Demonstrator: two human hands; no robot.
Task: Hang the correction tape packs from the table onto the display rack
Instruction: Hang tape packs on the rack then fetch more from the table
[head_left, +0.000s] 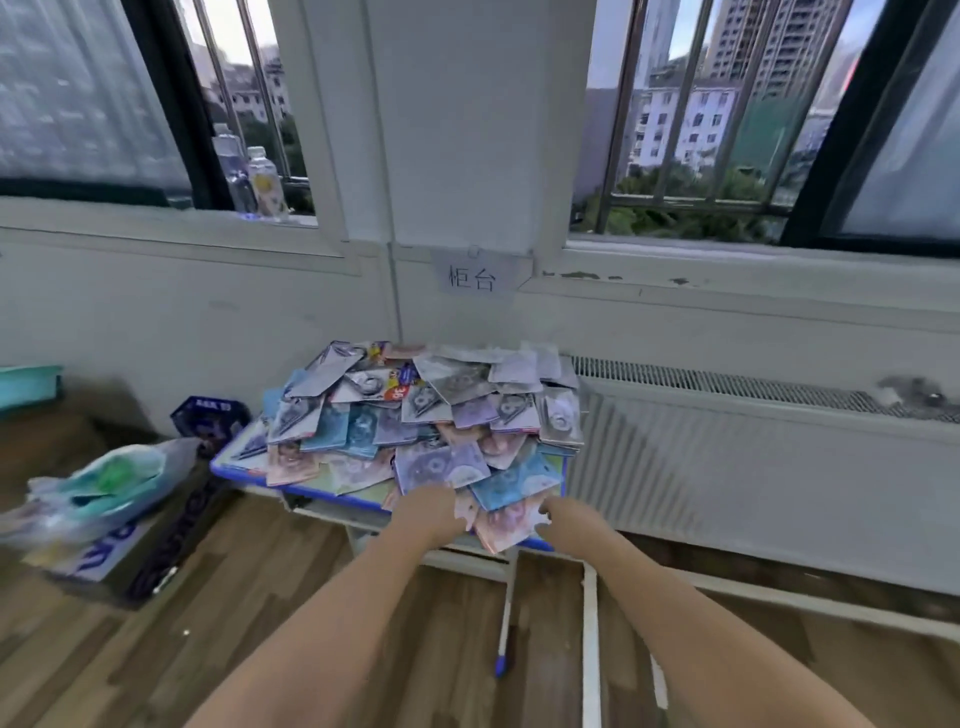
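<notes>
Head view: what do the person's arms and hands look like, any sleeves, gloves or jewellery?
Both forearms are bare for all their visible length, with no sleeve in view. The left hand and right hand wear no gloves, and no watch or bracelet shows at either wrist. The picture is too blurred to tell about rings.

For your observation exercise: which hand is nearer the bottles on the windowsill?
Left. The left hand lies below and right of the bottles; the right hand is further right.

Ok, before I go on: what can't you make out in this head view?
- Display rack: outside the frame.
- Left hand grip: fingers hidden behind the hand, at the packs.
- Right hand grip: blurred.
- Pack print: blurred.
- Table top: mostly hidden under packs.
</notes>
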